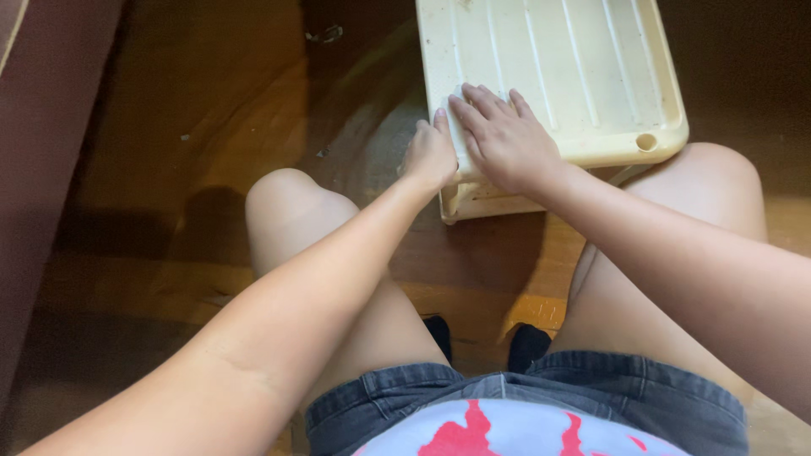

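Cream plastic tray (591, 93): right hand (505, 139) flat, left hand (429, 154) gripping edge.

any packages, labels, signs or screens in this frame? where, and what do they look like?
None in view: no package, label, sign or screen.
Nearest thing: cream plastic tray, rectangular, ridged, with a round hole at one corner, top right on the wooden floor.
Right hand lies flat on its near left corner; left hand grips its left edge.
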